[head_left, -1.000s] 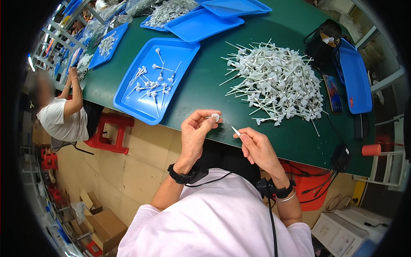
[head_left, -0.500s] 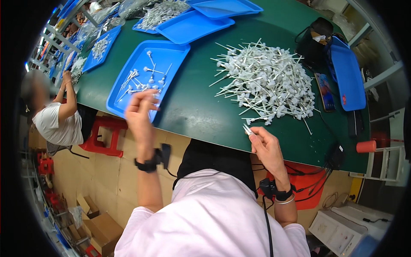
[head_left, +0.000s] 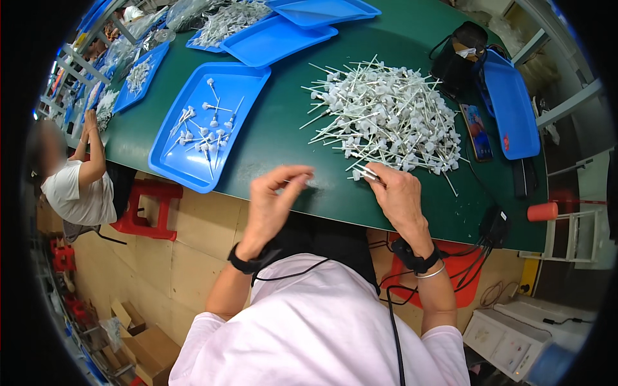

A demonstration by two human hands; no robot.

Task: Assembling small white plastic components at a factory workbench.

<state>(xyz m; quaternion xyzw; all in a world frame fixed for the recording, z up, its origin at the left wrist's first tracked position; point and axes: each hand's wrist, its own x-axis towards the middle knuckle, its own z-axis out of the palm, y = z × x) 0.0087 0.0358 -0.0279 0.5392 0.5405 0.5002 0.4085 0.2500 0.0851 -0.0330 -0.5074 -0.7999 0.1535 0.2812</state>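
My right hand is closed on small metal tweezers, whose tips reach the near edge of a large heap of thin white stems with translucent white plastic heads. One stemmed piece lies by the tweezer tips; whether they touch it I cannot tell. Over the front table edge, my left hand hovers with thumb and forefinger apart and nothing visible between them. To its left, a blue tray holds several of the same stemmed pieces, loosely scattered.
More blue trays overlap at the back. A phone, a black bag and another blue tray lie right of the heap. A co-worker sits at the left beside a red stool. Cables hang at the right.
My left hand has moved right, from over the blue tray to the front table edge. The right hand has brought the tweezers to the heap's near edge. The view has shifted slightly.
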